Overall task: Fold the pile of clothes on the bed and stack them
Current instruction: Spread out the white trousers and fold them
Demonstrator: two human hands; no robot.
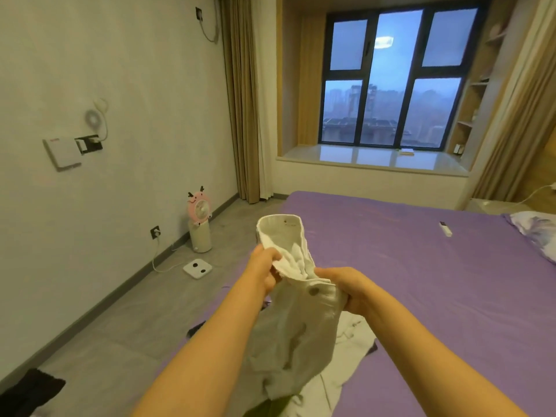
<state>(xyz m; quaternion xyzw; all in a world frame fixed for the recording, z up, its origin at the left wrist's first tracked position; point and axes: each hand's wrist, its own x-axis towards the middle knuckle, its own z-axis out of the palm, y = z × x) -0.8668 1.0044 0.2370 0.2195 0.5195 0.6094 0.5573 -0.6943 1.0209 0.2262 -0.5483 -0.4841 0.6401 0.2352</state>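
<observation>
I hold a white garment [288, 335] with a waistband and a dark button up above the purple bed [436, 281]. My left hand [266, 270] grips bunched white fabric near the waistband's left side. My right hand [350, 291] grips the cloth at the buttoned edge on the right. The waistband loop stands up beyond my hands and the rest hangs down between my forearms. More white clothing [346, 350] lies on the bed beneath it, partly hidden by the held garment.
A white remote [445, 229] and a patterned pillow [538, 233] lie at the bed's right. On the grey floor to the left stand a pink fan [199, 221] and a white scale [197, 268]. Dark cloth [30, 389] lies at the lower left.
</observation>
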